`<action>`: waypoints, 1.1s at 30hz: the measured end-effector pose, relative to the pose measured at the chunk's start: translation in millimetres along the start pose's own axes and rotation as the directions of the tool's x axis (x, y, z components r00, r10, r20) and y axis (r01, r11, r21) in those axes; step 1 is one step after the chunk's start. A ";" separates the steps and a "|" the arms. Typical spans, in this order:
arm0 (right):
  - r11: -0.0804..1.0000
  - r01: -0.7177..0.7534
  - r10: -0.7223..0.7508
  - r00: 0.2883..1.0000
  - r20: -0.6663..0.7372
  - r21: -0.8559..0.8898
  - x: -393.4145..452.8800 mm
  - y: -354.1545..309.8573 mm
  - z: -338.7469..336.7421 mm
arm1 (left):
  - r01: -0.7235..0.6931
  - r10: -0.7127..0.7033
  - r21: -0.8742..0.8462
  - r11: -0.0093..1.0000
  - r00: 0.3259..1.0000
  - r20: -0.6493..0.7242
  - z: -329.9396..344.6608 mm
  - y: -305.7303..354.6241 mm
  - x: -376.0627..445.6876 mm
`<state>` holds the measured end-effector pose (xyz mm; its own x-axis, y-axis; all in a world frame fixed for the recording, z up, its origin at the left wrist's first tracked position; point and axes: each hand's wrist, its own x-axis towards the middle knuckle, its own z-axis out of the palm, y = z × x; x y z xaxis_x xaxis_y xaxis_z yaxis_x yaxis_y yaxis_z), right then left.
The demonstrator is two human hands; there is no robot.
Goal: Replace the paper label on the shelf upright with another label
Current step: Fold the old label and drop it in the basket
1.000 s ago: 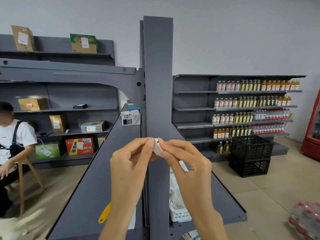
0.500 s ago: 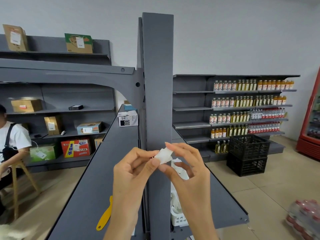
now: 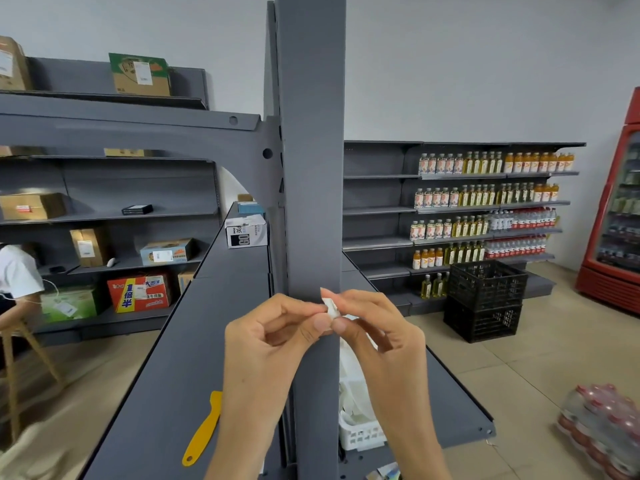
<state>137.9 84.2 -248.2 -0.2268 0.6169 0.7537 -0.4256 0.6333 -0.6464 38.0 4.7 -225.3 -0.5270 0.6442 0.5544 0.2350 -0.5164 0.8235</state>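
Observation:
A tall grey shelf upright rises straight in front of me; I see no label on its visible face. A small crumpled white paper label is pinched between both hands at chest height, just in front of the upright. My left hand grips it with thumb and forefinger from the left. My right hand grips it from the right, thumb under the paper.
A yellow plastic scraper lies on the grey shelf at lower left. A white basket holding white papers sits right of the upright. Black crates stand on the floor, bottled packs at lower right, a seated person far left.
The label was spread wider between my fingers half a second ago; now it is squeezed into a smaller wad. Both hands stay together in front of the upright.

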 end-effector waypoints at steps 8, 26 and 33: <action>0.982 0.115 -0.119 0.993 -0.019 -0.149 -6.7 8.8 -45.6 | 0.153 -0.160 0.061 0.986 0.978 0.133 22.0 -10.2 4.7; 0.874 -0.347 0.403 0.908 0.111 -0.339 0.8 99.7 -127.2 | 0.066 -0.109 0.606 0.793 0.993 0.034 100.2 -116.2 -9.4; 0.840 -0.315 0.429 0.884 0.186 -0.442 -9.2 143.7 -128.6 | 0.154 -0.156 0.718 0.679 0.986 -0.063 108.4 -161.4 -16.1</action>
<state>191.4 229.6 -363.3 -0.5463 0.7299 0.4109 0.1007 0.5442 -0.8329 97.1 138.8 -354.1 -0.6079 0.6796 0.4106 0.6648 0.1529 0.7312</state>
